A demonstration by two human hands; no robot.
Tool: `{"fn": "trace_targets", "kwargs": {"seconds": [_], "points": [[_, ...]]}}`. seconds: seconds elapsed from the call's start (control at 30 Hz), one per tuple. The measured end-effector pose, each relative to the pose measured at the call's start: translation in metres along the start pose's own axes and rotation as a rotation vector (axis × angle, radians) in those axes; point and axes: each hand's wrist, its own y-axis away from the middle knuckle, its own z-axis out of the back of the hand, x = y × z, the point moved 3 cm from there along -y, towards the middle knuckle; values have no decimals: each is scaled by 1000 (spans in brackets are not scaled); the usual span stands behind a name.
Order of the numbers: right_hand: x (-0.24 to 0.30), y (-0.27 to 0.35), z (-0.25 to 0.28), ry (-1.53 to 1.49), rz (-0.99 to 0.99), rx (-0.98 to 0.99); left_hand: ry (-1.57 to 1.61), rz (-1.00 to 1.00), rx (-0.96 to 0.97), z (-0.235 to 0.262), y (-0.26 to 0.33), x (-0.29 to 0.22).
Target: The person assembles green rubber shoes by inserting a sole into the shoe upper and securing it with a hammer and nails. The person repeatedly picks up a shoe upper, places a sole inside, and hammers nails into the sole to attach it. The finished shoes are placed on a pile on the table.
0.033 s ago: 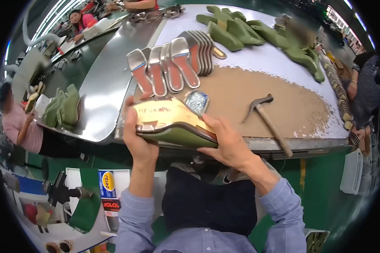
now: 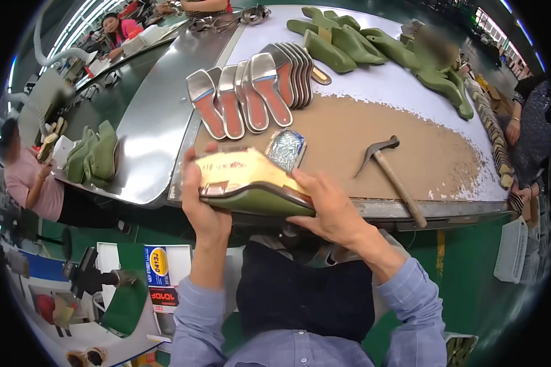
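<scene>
A green shoe last [image 2: 251, 202] with a shiny gold insole [image 2: 239, 171] on its upturned bottom is held level between both hands, over the table's near edge. My left hand [image 2: 203, 199] is closed round its left end, the fingers partly hidden behind it. At the other end, my right hand [image 2: 330, 208] grips it with the thumb below and fingers along the edge. Just beyond the last lies a small tray of nails [image 2: 286, 148]. To the right a cobbler's hammer [image 2: 398, 183] with a wooden handle rests on the table, touched by neither hand.
Silver-edged insoles [image 2: 266, 92] with reddish middles lie beyond the nails. Several green lasts [image 2: 349, 46] are piled at the back, more lasts [image 2: 95, 156] at the left. A person [image 2: 37, 177] works at left, another [image 2: 529, 128] at right, beside a long row of stacked pieces [image 2: 493, 134].
The view has shifted slightly, and more of the nail tray shows beyond the last. Both hands keep their hold on the last, with hardly any movement.
</scene>
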Motion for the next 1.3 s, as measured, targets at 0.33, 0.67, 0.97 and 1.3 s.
{"fn": "trace_targets", "kwargs": {"seconds": [0.33,0.67,0.97,1.3], "points": [[28,8,-16,233,209,103,-189,70,-247,69,64,-19],[38,13,-11,221,160,181,-332,116,-156,60,66,-41],[13,18,-50,326,123,127,-1316,-48,493,6,-15,-37],[11,25,-53,181,148,-20,-1819,-150,1177,-59,-74,99]]}}
